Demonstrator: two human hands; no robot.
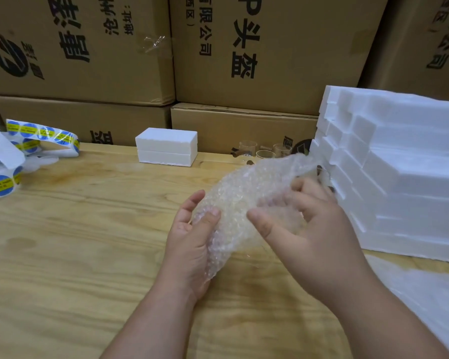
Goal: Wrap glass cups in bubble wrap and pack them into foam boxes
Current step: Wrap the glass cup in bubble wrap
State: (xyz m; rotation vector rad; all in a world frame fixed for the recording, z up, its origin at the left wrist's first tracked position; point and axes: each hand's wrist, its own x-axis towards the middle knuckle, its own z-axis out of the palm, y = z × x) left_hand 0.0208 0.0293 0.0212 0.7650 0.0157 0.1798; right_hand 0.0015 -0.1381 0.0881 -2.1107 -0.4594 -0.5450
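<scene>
Above wooden table (88,242): clear bubble-wrap bundle (244,193) held between both hands, long axis lower-left to upper-right. Left hand (192,239) grips lower end; right hand (306,216) grasps upper end. Cup inside not discernible.

head view looks down, close over table (75,255).

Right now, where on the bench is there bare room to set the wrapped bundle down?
Bare wood lies left of the left hand, between the sticker rolls and the lone foam box. It is crowded at right: foam box stack, glass cups, and white sheeting beside the right hand.
</scene>
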